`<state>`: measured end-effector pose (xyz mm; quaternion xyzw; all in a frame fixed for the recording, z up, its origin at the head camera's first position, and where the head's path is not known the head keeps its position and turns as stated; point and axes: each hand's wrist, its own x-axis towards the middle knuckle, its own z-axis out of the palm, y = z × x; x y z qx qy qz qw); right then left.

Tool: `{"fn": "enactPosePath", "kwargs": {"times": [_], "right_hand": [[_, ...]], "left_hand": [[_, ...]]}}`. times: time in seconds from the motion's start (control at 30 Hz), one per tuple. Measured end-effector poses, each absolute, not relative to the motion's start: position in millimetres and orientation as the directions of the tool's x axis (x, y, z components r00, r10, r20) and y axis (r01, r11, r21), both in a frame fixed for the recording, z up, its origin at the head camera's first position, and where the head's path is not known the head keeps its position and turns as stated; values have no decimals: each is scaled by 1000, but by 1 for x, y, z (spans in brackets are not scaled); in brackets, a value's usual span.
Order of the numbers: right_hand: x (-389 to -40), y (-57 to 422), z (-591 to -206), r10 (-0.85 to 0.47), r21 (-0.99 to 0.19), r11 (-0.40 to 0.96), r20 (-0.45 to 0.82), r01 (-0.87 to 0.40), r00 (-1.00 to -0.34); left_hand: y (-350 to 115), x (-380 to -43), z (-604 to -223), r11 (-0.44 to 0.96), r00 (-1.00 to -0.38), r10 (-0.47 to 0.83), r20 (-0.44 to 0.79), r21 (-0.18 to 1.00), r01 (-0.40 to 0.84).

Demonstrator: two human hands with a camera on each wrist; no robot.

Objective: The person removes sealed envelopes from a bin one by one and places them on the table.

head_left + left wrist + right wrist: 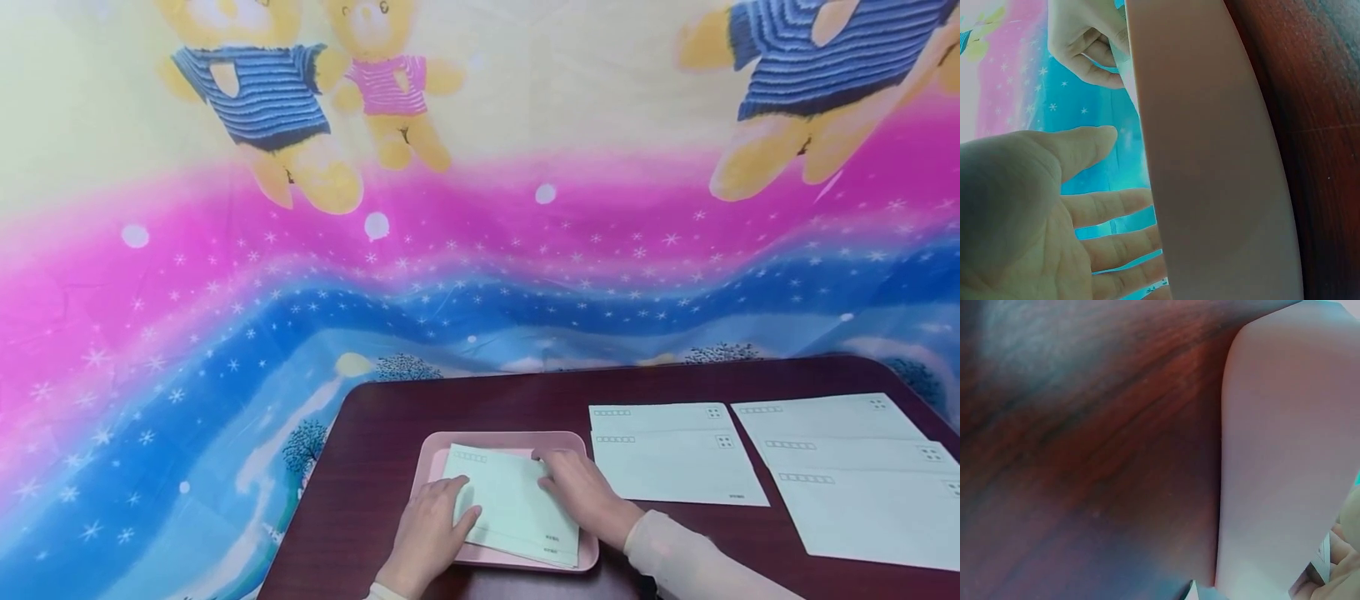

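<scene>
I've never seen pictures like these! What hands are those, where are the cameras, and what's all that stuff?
No robot: just a person's bare left hand and right hand. The wide picture comes from a camera on their head; the other two come from cameras on their wrists. On the dark red-brown wood-grain table sits a pink rectangular tray with rounded corners, holding a stack of pale rectangular paper envelopes. The right hand seems to hold the stack's edge; the left hand is open at the other side. More envelopes lie in two overlapping groups to the tray's right.
</scene>
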<state>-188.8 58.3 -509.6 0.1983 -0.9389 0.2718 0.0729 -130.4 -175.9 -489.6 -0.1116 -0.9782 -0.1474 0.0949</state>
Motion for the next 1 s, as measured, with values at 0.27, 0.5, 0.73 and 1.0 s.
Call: {"fn": "enactPosePath", "kwargs": {"times": [0.27,0.5,0.73,1.0], "right_hand": [[-187,59,-501,-318,-499,764,259,-408,-912],[-186,60,-493,-318,-513,752,268,-414,-909],[-184,62,-486,-338,-507,737,298,-448,-893],[-181,62,-477,-334,-495,735,332,-464,-882]], "left_hand": [[-177,-133,-488,933,-958,183,220,268,240],[-179,-134,-484,937,-963,160,216,275,217],[-180,-134,-478,938,-967,141,212,283,199],[-181,-134,-473,939,-962,135,239,278,201]]}}
